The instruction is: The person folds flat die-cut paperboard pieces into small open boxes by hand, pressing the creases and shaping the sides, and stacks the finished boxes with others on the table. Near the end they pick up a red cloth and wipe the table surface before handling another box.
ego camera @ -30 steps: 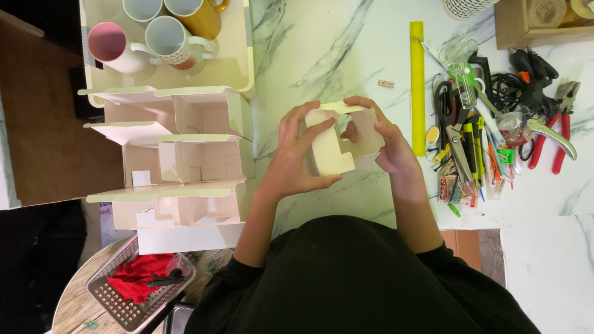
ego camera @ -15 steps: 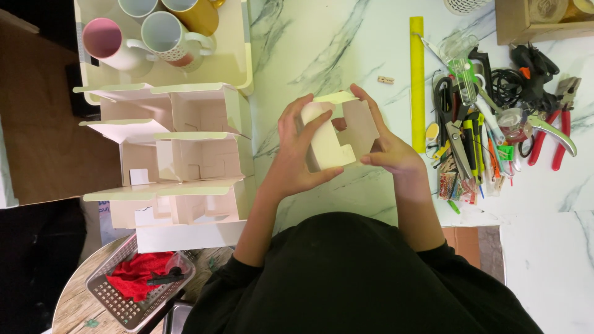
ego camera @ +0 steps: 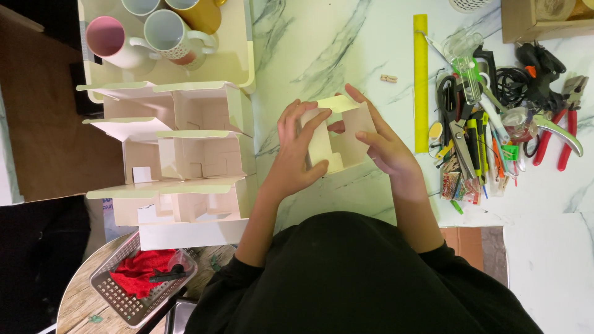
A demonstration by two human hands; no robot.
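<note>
A small white card model piece [ego camera: 337,133], a folded box-like form with open sides, is held over the marble table [ego camera: 322,49]. My left hand [ego camera: 297,151] grips its left wall, fingers spread over the top and front. My right hand [ego camera: 383,139] holds the right wall, the index finger reaching along the top flap. To the left stands a larger white card model [ego camera: 185,154] with several open rooms stacked in tiers.
A cream tray [ego camera: 238,62] with mugs [ego camera: 164,31] sits at the top left. A yellow ruler [ego camera: 421,80], scissors [ego camera: 455,124], red pliers [ego camera: 563,130] and other tools lie to the right. A small clothespin [ego camera: 388,78] is nearby. A basket with red cloth [ego camera: 139,278] is lower left.
The card piece has been turned and tilted in my hands, its open side now showing more. My left fingers have shifted over its top.
</note>
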